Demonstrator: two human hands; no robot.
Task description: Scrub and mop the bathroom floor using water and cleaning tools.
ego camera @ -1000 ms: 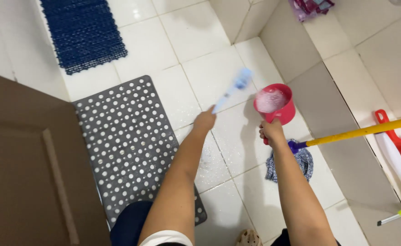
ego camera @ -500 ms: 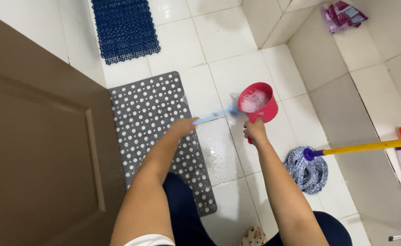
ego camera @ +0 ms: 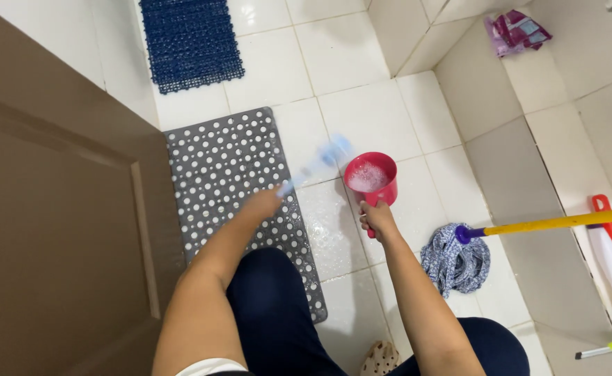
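A pale blue, long-handled plastic brush [ego camera: 318, 165] is gripped in the closed left hand [ego camera: 263, 203] near the middle of the frame, its handle blurred by motion and its head hanging over the white tiled floor [ego camera: 361, 42] just left of a round red plastic dipper [ego camera: 371, 178]. The dipper, filled with foamy water, is held by its handle in the closed right hand [ego camera: 377, 218], slightly right of centre and low over the tiles. The step in hand is judged to be the loading of the brush with soapy water, or the scrubbing of the wet tile between the dipper and the grey rubber mat with white round holes [ego camera: 240, 202], which lies left of centre. Whether the bristles touch the floor cannot be told because of the blur. For the next move, the dipper would need to be kept level so that no suds are spilled, and the brush head brought squarely into the foam or onto the tile. A mop with a blue-grey string head and yellow pole [ego camera: 459, 257] lies at the right, and a dark blue lattice mat [ego camera: 191, 42] at the upper left.
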